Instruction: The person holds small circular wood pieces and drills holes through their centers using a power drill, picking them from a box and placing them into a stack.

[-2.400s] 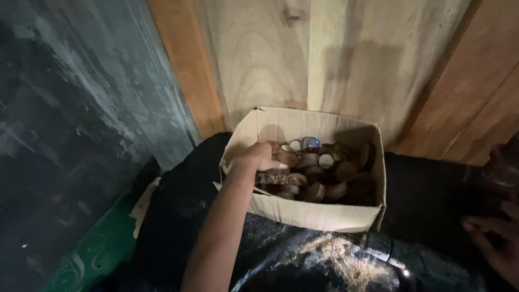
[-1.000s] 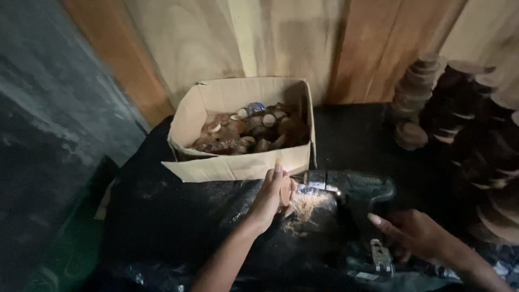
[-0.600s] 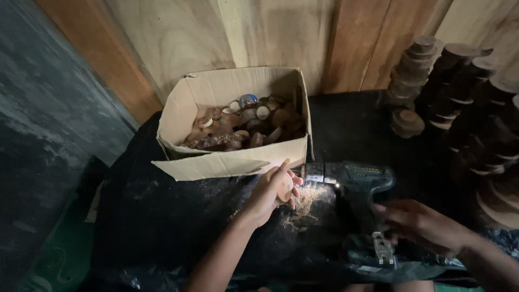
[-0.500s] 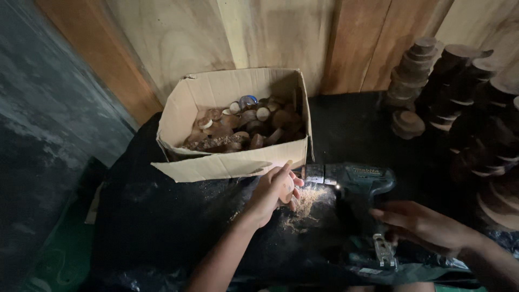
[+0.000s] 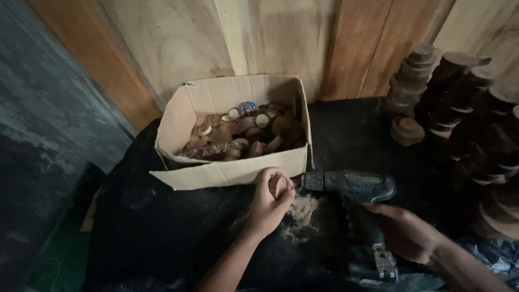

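At the far left a dark, mottled wall [image 5: 48,124] runs down beside the work surface, which is draped in black plastic sheeting [image 5: 162,232]. On it, against the wooden plank wall [image 5: 259,38], stands an open cardboard box [image 5: 227,173] with one flap folded outward; it is filled with small round wooden pieces [image 5: 248,135], pale-faced and brown-edged, jumbled together.

Just in front of the box, the left hand [image 5: 268,203] is curled closed around a small wooden disc [image 5: 280,186], pinching it upright between thumb and fingers so that its flat face turns toward the nose of the cordless drill [image 5: 348,186]. A small heap of sawdust [image 5: 303,208] lies on the plastic right under that meeting point.

The drill lies horizontally, its chuck almost touching the disc. The right hand [image 5: 403,230] rests over the drill's handle; it looks wrapped around the grip, though the dim light hides the fingers, so how firmly it holds cannot be told.

To do this well, the disc probably needs a steady, square hold with the fingertips kept out to the rim, away from the bit's line, and the drill kept level so the hole runs straight through the centre.

At the far right, stacks of dark wooden rounds [image 5: 459,108] stand in tall columns.
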